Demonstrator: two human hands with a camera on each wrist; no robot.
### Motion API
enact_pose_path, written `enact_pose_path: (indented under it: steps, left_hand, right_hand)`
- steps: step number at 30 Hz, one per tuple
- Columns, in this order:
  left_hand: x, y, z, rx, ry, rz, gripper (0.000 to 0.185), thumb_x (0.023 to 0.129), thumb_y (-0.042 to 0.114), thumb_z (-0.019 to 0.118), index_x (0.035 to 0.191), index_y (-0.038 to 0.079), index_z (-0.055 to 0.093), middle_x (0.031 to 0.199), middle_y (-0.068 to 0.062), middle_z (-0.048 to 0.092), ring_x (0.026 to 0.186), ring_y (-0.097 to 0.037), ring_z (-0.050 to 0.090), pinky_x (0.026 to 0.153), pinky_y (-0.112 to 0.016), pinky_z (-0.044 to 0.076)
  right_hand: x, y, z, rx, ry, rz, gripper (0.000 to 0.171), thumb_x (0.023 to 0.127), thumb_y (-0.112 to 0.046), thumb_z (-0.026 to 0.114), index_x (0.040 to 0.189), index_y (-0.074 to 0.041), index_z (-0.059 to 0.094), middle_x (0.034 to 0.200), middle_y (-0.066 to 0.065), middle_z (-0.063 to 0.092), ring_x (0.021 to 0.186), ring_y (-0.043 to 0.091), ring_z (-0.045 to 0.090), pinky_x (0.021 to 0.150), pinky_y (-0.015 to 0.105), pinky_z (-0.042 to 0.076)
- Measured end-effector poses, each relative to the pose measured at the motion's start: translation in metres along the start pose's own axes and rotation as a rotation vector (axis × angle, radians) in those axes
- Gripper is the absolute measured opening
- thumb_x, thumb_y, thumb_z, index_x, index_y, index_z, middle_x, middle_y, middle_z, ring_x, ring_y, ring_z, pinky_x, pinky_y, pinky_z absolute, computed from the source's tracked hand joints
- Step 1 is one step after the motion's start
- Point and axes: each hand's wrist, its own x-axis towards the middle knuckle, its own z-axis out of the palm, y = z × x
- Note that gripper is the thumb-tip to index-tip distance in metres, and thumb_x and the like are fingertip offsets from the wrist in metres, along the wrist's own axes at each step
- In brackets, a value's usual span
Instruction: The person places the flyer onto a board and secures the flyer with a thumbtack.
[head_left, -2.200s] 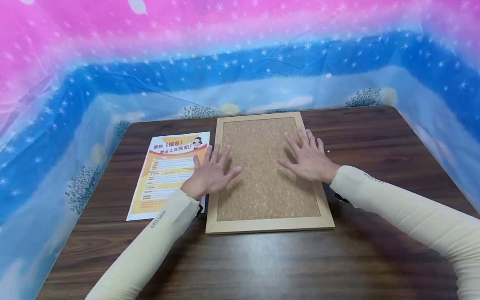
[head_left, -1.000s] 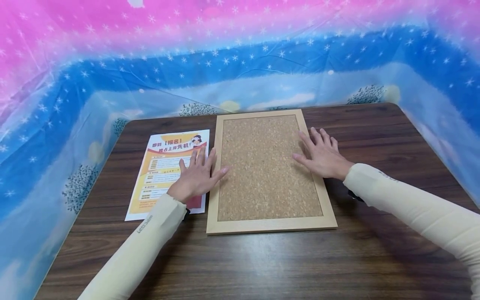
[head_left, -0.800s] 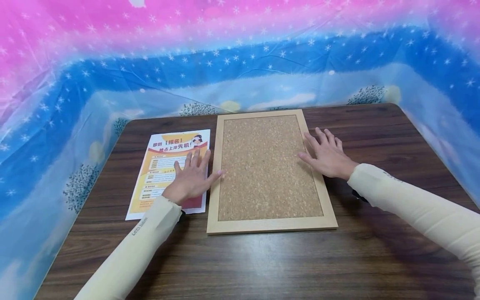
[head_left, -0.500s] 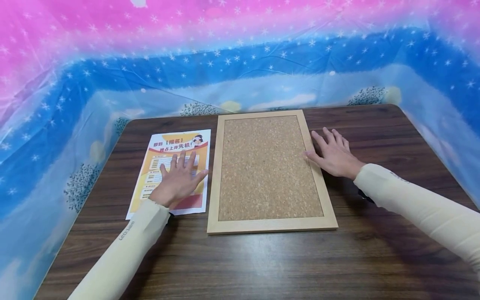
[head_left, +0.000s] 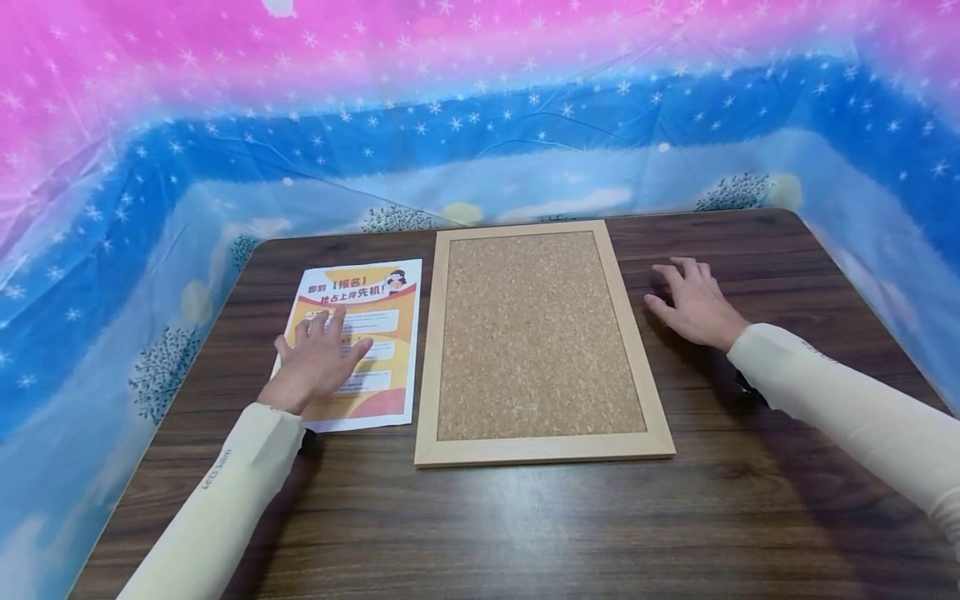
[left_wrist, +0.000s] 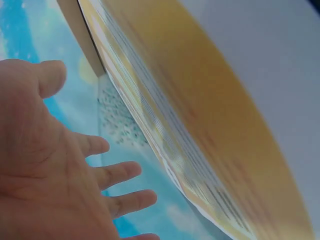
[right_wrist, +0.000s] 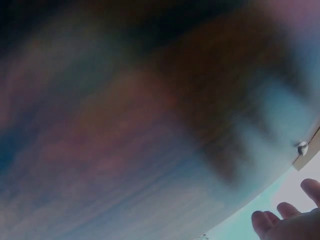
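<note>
A framed cork board (head_left: 532,333) lies flat in the middle of the dark wooden table (head_left: 525,525). Left of it lies an orange and white printed flyer (head_left: 375,333). My left hand (head_left: 317,358) rests flat on the flyer's left half, fingers spread and straight. In the left wrist view the palm (left_wrist: 45,170) hovers close over the orange flyer (left_wrist: 200,125). My right hand (head_left: 693,302) rests on bare table just right of the board's frame, fingers loosely bent, holding nothing. The right wrist view is blurred; its fingertips (right_wrist: 282,215) show near a small shiny pin (right_wrist: 302,148).
A plastic sheet (head_left: 480,125) printed with pink and blue sky and stars walls the table on the left, back and right. The table's front strip below the board is bare wood.
Both hands slid outward off the cork board: the left onto the flyer and further left, the right over the frame onto the table. The board and flyer stayed put.
</note>
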Motion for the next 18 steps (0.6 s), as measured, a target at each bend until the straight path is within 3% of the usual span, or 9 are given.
enact_pose_path:
  steps: [8, 14, 18]
  left_hand:
    - [-0.005, -0.022, -0.009, -0.011, 0.031, -0.052, 0.08, 0.094, 0.05, 0.046, 0.144, -0.007, 0.018, 0.139, -0.036, 0.019, 0.125, -0.056, 0.013, 0.092, -0.073, 0.003]
    - [-0.008, -0.036, -0.014, -0.005, 0.051, -0.091, 0.081, 0.094, 0.047, 0.05, 0.139, -0.013, 0.02, 0.131, -0.038, 0.023, 0.12, -0.056, 0.016, 0.09, -0.073, 0.005]
    - [-0.012, -0.045, -0.015, 0.012, 0.056, -0.153, 0.081, 0.092, 0.046, 0.054, 0.13, -0.019, 0.025, 0.122, -0.041, 0.027, 0.112, -0.057, 0.021, 0.087, -0.071, 0.01]
  right_hand:
    - [0.0, 0.007, -0.003, 0.004, 0.004, 0.045, 0.049, 0.097, -0.027, 0.05, 0.136, 0.002, 0.04, 0.127, 0.027, 0.034, 0.111, 0.041, 0.032, 0.087, 0.057, 0.031]
    - [0.002, 0.012, -0.007, 0.021, -0.028, 0.055, 0.043, 0.096, -0.021, 0.053, 0.131, 0.003, 0.044, 0.121, 0.026, 0.042, 0.113, 0.042, 0.035, 0.09, 0.057, 0.031]
    - [0.002, 0.013, -0.012, 0.039, -0.047, 0.041, 0.037, 0.096, -0.014, 0.053, 0.127, 0.005, 0.046, 0.118, 0.026, 0.046, 0.114, 0.042, 0.038, 0.091, 0.057, 0.032]
